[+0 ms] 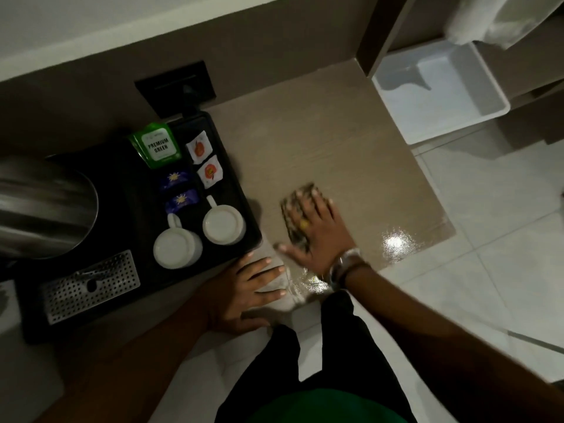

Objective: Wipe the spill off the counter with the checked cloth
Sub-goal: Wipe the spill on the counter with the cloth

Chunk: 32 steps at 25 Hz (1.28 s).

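Right hand [314, 232] lies flat, palm down, fingers spread, pressing the cloth [297, 215] onto the table [320, 148]. Grip not closed: the cloth is pinned under palm and fingers, not pinched. Cloth is checked, blurred, and sits mid-table, right of the tray [238, 178], showing past the fingertips and along the left side of the hand. A ring shows on one finger; a watch [345, 264] and a dark band sit at the wrist.

Left hand [244, 288] rests flat on the near table edge, fingers apart and pointing right, holding nothing, just beside the tray's near right corner.

Spill [393, 244]: a wet, shiny patch on the near right corner of the table, with a further wet streak near the edge between the two hands.

Tray is black, on the left of the table. It carries two white cups [200, 236] upside down, sachets, a green tea packet [157, 146] and a perforated metal drip plate [90, 288]. A steel kettle [39, 206] stands at far left.

White bin [439, 90] sits on the floor, far right.
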### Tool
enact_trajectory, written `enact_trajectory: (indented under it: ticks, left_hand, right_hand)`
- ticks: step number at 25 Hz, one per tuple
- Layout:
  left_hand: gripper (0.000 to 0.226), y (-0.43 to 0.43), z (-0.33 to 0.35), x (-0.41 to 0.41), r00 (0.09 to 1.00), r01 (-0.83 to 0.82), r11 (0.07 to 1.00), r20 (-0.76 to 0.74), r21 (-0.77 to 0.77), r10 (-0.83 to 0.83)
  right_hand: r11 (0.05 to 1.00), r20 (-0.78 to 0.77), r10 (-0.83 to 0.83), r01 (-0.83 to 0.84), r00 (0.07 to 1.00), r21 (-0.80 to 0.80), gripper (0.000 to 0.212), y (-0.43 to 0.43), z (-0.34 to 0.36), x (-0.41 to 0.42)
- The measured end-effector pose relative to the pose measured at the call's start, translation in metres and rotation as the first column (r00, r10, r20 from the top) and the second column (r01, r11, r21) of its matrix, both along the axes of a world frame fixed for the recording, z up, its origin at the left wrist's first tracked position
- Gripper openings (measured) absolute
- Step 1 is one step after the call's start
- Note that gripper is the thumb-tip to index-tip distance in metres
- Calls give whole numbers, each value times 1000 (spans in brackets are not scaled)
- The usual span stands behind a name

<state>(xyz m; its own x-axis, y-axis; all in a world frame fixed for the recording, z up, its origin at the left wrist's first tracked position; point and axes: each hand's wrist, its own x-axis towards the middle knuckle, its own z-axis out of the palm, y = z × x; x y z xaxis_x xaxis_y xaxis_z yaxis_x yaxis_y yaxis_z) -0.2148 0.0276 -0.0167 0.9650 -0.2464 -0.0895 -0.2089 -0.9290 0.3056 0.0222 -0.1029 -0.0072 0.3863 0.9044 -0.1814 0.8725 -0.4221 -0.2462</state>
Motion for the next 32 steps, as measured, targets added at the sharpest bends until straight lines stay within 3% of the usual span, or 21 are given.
enact_trajectory:
  ticks: [2, 4, 6, 8, 11, 13, 15, 17, 18, 20, 22, 23, 26, 29, 32]
  left_hand:
    - [67, -1, 0, 0, 1000, -16, 1000, 16, 2, 16]
    - [67, -2, -2, -1, 999, -33, 999, 9, 16, 33]
    - [69, -1, -6, -1, 999, -31, 999, 29, 22, 31]
    - [69, 1, -10, -1, 999, -28, 999, 45, -26, 29]
    - [68, 1, -12, 0, 997, -35, 998, 59, -54, 39]
    - [67, -1, -11, 0, 997, -40, 998, 68, -58, 44]
    - [66, 0, -7, 0, 997, -18, 1000, 72, -22, 19]
    - [66, 0, -3, 1, 997, -21, 1000, 75, -10, 22]
    - [66, 0, -4, 2, 996, -32, 999, 81, -13, 33]
    - [67, -3, -6, 1, 997, -53, 998, 58, -28, 54]
    - [68, -2, -6, -2, 997, -55, 998, 47, -15, 56]
    - [68, -1, -6, -2, 997, -50, 999, 52, -6, 50]
    - [69, 0, -7, -2, 998, -51, 998, 36, -42, 52]
    - [65, -1, -13, -4, 997, -74, 991, 16, -108, 76]
    - [62, 2, -13, -3, 998, -60, 990, 5, -131, 61]
  right_hand:
    - [999, 9, -46, 46, 999, -3, 84, -54, -2, -1]
    - [962, 6, -273, 273, 962, -27, 87, -80, 3, 40]
    - [877, 12, -479, 479, 878, -38, 98, -65, 8, 100]
    - [827, 2, -562, 562, 827, -2, 105, -9, 12, 150]
    - [888, 1, -459, 459, 888, 34, 95, 100, 8, 169]
    - [981, 49, -190, 188, 981, 39, 84, 132, 3, 129]
    - [997, 71, 79, -80, 994, 22, 78, 101, 0, 61]
    - [981, 19, 193, -193, 981, 19, 77, 23, -4, 19]
    - [986, -8, 163, -163, 987, 44, 76, -17, -7, 18]
    - [996, -19, -81, 82, 997, 33, 76, -73, -2, 55]
    - [943, -2, -332, 332, 943, -32, 84, -78, 10, 116]
    - [923, 28, -380, 381, 925, -50, 87, -63, 13, 144]
    - [924, 47, -381, 381, 923, -6, 82, 41, 12, 197]
    - [936, 44, -351, 352, 935, 0, 77, 157, 2, 190]
    - [986, 25, -164, 165, 986, -25, 70, 207, 5, 143]
